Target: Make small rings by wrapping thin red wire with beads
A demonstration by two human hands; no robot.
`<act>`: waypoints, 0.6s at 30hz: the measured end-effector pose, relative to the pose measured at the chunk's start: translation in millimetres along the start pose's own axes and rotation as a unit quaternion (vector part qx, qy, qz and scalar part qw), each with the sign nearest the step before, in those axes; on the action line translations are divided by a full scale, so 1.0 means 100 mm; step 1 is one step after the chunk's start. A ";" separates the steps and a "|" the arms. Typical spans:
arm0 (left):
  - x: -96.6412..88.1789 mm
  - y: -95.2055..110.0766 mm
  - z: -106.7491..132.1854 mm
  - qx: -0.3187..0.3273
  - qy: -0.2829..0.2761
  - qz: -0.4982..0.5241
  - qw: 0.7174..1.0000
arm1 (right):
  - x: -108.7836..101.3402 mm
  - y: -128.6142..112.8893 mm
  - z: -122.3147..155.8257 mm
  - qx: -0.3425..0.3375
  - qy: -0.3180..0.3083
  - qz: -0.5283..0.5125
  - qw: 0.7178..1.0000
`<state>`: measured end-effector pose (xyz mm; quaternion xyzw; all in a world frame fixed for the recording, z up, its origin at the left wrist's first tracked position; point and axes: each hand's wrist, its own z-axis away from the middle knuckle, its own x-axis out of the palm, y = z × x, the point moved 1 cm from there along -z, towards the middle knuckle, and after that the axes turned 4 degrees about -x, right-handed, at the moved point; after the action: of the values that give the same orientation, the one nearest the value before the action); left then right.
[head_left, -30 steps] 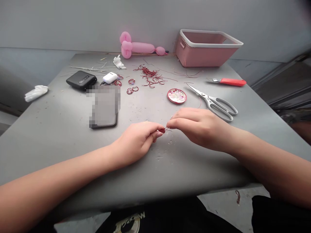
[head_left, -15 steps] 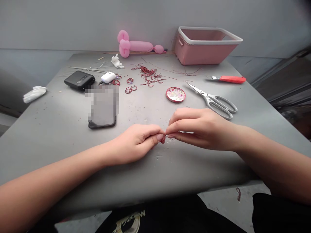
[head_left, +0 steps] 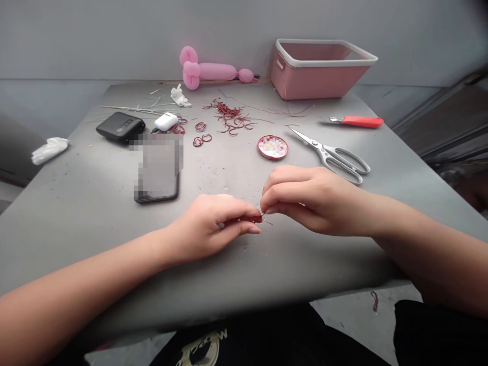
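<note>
A grey wall (head_left: 114, 35) backs our grey table (head_left: 229, 279). The red cord (head_left: 257, 219) lies between our two hands, near the table's front. Our right hand (head_left: 324, 201) pinches its end; our left hand (head_left: 213, 223) has thumb and forefinger parted around it, and we cannot tell whether other fingers grip. Beyond lie scissors (head_left: 319, 146) and a red-rimmed dish (head_left: 272, 158) of beads (head_left: 273, 146).

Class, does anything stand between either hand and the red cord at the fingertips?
Nothing visible does: the red cord sits right at the fingers of the left hand, and the right hand meets it directly.
</note>
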<state>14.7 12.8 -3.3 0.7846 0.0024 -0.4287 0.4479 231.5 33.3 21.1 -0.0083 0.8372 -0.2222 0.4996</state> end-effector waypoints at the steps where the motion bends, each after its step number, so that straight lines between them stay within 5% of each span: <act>1: -0.01 0.00 -0.01 0.004 -0.008 0.003 1.000 | -0.01 0.00 0.00 0.004 -0.004 -0.003 1.000; 11: 0.00 0.00 -0.04 -0.015 -0.036 0.062 0.997 | 0.07 0.01 -0.03 -0.041 0.062 0.136 0.988; 16: 0.01 0.00 -0.04 -0.143 0.056 0.162 0.975 | 0.06 -0.06 -0.01 0.001 0.262 0.221 0.939; 18: 0.01 -0.01 -0.04 -0.189 0.109 0.228 0.949 | 0.08 -0.11 -0.01 0.007 0.290 0.190 0.938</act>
<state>17.5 15.5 -3.9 0.7068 -0.0464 -0.2192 0.6710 224.4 22.5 19.3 0.2191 0.9303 -0.1222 0.2675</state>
